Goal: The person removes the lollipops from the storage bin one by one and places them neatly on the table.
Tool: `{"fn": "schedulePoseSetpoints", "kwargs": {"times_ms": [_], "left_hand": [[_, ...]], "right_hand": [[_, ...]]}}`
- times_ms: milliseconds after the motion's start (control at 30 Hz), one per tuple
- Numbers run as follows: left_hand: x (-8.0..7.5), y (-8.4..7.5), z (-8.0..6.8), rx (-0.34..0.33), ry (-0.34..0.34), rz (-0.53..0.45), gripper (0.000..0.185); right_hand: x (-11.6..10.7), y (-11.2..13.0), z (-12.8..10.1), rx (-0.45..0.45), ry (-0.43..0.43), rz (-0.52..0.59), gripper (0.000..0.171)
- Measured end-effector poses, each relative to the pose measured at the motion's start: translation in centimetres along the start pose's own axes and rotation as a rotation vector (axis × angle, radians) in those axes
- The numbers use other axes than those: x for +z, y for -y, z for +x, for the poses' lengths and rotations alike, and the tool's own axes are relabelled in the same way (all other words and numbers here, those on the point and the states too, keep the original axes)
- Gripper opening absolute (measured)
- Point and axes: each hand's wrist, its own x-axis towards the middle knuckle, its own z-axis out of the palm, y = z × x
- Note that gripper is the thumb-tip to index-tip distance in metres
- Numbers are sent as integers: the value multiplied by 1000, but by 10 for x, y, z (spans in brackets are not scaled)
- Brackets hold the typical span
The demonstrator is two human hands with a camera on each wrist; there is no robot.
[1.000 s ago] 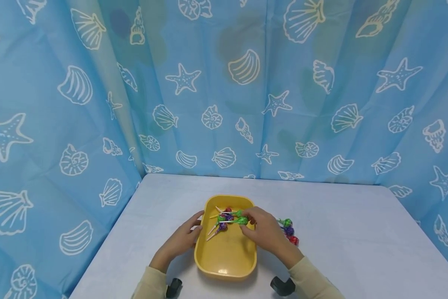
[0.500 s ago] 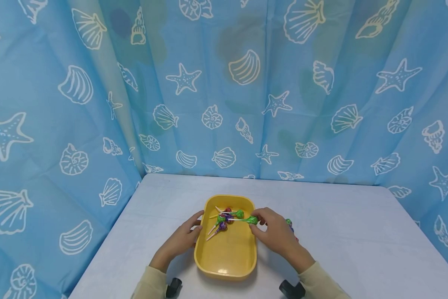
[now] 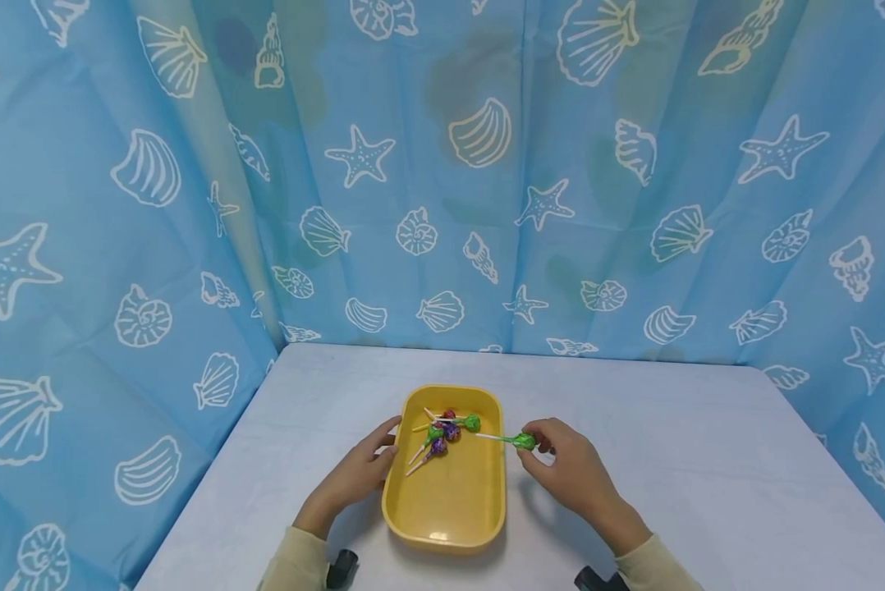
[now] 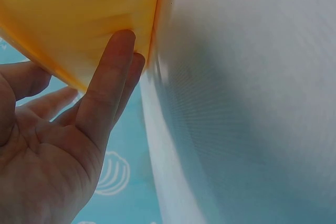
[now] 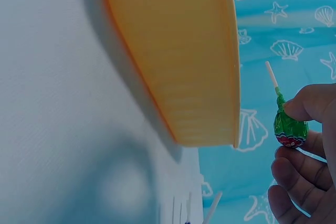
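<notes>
My right hand [image 3: 571,468] pinches a green-wrapped lollipop [image 3: 524,441] by its head, just right of the yellow tray [image 3: 442,513]. Its white stick points left over the tray's right rim. The right wrist view shows thumb and fingers around the green wrapper [image 5: 290,127], with the stick pointing up. My left hand [image 3: 354,474] rests against the tray's left side. Seen from the left wrist, its nearly straight fingers [image 4: 107,82] touch the outer wall. Inside the tray, toward the back, lies a loose pile of lollipops [image 3: 438,447] in green, purple and red wrappers.
A white cloth [image 3: 708,460] covers the table. Blue curtains [image 3: 413,164] with shell and starfish prints hang behind and at both sides. White lollipop sticks [image 5: 212,208] show at the bottom of the right wrist view; the head view hides them behind my right hand.
My right hand has carried the green lollipop rightward, from over the tray to just beyond its right rim. The left hand and the tray have kept their places.
</notes>
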Motion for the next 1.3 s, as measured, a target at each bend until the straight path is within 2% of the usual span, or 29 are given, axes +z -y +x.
{"fn": "schedulePoseSetpoints", "kwargs": {"times_ms": [300,767,1300], "left_hand": [[1,0,1,10,4,7,53],[1,-2,0,-4,0,4,54],[1,-1,0,-13,-6,1,53]], "right_hand": [[-11,-7,-11,48,-5,4,23],[-18,-30,-24,88,2,-35,28],[-23,-47,-42,167,120,-62,22]]}}
